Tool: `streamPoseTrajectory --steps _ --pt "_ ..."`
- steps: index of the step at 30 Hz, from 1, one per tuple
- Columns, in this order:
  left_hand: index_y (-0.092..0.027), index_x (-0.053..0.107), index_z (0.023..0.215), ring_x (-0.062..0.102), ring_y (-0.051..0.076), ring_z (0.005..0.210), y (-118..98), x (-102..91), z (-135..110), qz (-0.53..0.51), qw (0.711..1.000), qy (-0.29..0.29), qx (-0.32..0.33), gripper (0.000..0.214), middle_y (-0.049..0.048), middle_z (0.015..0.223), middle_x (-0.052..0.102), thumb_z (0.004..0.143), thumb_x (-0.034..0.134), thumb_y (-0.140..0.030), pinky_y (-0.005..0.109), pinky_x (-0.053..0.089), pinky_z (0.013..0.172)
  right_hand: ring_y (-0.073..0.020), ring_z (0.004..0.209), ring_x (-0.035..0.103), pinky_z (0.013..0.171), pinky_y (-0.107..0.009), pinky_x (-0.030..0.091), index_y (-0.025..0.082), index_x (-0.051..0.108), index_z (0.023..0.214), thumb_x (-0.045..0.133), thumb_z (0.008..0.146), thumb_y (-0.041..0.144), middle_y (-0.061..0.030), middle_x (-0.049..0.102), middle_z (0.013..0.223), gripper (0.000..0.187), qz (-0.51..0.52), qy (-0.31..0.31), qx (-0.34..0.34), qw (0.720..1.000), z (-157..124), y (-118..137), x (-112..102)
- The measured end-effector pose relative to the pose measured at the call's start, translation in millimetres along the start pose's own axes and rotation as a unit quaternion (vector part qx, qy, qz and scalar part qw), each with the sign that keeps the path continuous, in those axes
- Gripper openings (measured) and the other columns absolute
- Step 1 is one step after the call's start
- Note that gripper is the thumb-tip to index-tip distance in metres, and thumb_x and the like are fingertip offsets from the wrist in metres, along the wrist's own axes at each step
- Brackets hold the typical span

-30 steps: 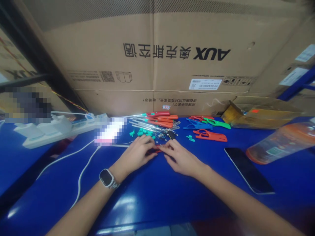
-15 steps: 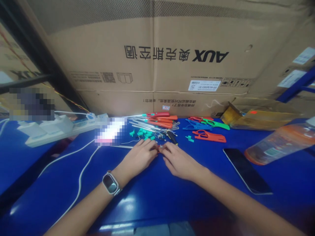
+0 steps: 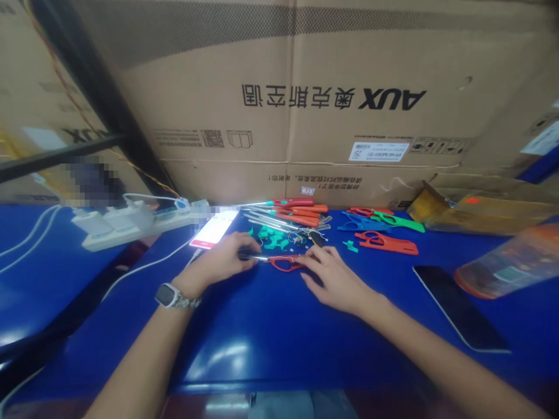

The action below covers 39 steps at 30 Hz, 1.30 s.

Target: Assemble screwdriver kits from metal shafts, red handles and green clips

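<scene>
A red stick-lighter handle (image 3: pixel 286 265) with a looped trigger guard lies between my hands, low over the blue table. My right hand (image 3: pixel 334 276) grips its right end with thumb and fingers. From its left end runs a thin metal tube (image 3: pixel 261 258), pinched by my curled left hand (image 3: pixel 222 259); the fingertips are partly hidden. Just beyond are loose green triggers (image 3: pixel 273 238), small wired parts (image 3: pixel 297 238) and a black-and-yellow tool (image 3: pixel 318 237). Behind these lie red and orange stick lighters (image 3: pixel 301 210) and bare metal tubes (image 3: pixel 266 221).
Orange (image 3: pixel 388 243), blue (image 3: pixel 362 222) and green handle shells (image 3: pixel 399 221) lie at right. A dark phone (image 3: pixel 458 308) and a bottle (image 3: pixel 510 267) are further right. A lit phone (image 3: pixel 213 230) and power strip (image 3: pixel 144 230) sit left. A large carton (image 3: pixel 271 134) stands behind.
My hands have moved apart, the left one leftward along the metal tube, so the red handle now shows between them. The view has shifted slightly left.
</scene>
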<state>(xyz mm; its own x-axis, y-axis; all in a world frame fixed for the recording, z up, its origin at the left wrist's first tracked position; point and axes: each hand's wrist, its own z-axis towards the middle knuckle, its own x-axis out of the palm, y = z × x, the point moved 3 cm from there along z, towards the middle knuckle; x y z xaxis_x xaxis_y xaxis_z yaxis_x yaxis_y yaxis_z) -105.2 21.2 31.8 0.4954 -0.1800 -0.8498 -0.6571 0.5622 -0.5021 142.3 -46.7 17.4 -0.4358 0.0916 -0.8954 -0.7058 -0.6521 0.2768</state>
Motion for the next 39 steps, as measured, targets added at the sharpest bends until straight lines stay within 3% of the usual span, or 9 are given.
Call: streamPoseTrajectory --steps 5,10,13,20,28,33,39 --pt "-0.019 0.072 0.089 0.065 0.02 0.083 -2.2 6.5 0.3 -0.032 0.999 0.017 -0.002 0.01 0.0039 0.088 0.071 0.083 0.067 -0.025 0.032 0.05 0.077 -0.0233 0.096 0.056 0.086 -0.041 0.043 0.019 0.065 0.114 0.053 0.095 0.023 -0.0101 0.061 0.104 0.023 -0.013 -0.016 -0.005 1.0 27.2 3.1 0.9" --pt "-0.019 0.074 0.083 0.064 0.017 0.075 0.1 13.5 2.2 -0.047 0.999 0.014 0.013 0.008 0.003 0.083 0.07 0.084 0.066 -0.02 0.029 0.048 0.071 -0.0262 0.103 0.055 0.088 -0.042 0.04 0.02 0.067 0.109 0.066 0.089 0.04 -0.0092 0.062 0.106 0.028 0.006 0.021 -0.003 1.0 55.9 2.6 23.0" --pt "-0.019 0.073 0.081 0.063 0.017 0.076 -1.6 16.7 2.8 -0.047 0.998 0.01 0.027 0.008 0.0031 0.082 0.069 0.085 0.066 -0.019 0.028 0.048 0.071 -0.0236 0.1 0.056 0.086 -0.04 0.039 0.021 0.067 0.096 0.066 0.09 0.038 -0.005 0.064 0.098 0.018 0.045 0.037 0.008 0.998 62.9 0.7 34.9" --pt "-0.018 0.066 0.088 0.062 0.016 0.076 -4.2 26.8 5.2 -0.031 0.999 0.011 0.018 0.004 0.0031 0.087 0.066 0.087 0.062 -0.017 0.027 0.047 0.069 -0.0191 0.085 0.058 0.08 -0.034 0.043 0.018 0.062 0.086 0.068 0.087 0.023 -0.0027 0.064 0.087 0.008 0.103 -0.011 0.018 0.994 60.8 -2.2 40.4" --pt "-0.021 0.067 0.102 0.065 0.022 0.087 -13.7 26.9 2.6 -0.001 1.0 0.004 -0.017 0.021 0.0042 0.098 0.071 0.082 0.061 -0.02 0.03 0.048 0.077 -0.0181 0.088 0.062 0.08 -0.032 0.052 0.02 0.061 0.1 0.061 0.088 0.014 -0.005 0.062 0.098 0.013 0.195 -0.081 0.001 0.978 56.0 1.4 42.1" --pt "-0.021 0.071 0.091 0.066 0.021 0.08 -17.9 30.0 6.5 -0.005 0.999 0.026 -0.028 0.029 0.0042 0.088 0.073 0.094 0.051 -0.041 0.028 0.045 0.069 -0.0185 0.09 0.061 0.081 -0.032 0.054 0.021 0.058 0.1 0.055 0.087 0.009 -0.0059 0.059 0.099 0.017 0.186 -0.111 -0.045 0.975 54.2 7.3 42.7" --pt "-0.021 0.072 0.09 0.064 0.019 0.074 -11.3 32.7 8.2 -0.053 0.995 0.061 -0.056 0.028 0.0022 0.085 0.073 0.092 0.055 -0.042 0.025 0.041 0.062 -0.0192 0.089 0.061 0.08 -0.033 0.052 0.02 0.057 0.099 0.059 0.087 0.016 -0.0077 0.059 0.103 0.013 0.146 -0.104 -0.059 0.982 52.0 16.6 37.4"
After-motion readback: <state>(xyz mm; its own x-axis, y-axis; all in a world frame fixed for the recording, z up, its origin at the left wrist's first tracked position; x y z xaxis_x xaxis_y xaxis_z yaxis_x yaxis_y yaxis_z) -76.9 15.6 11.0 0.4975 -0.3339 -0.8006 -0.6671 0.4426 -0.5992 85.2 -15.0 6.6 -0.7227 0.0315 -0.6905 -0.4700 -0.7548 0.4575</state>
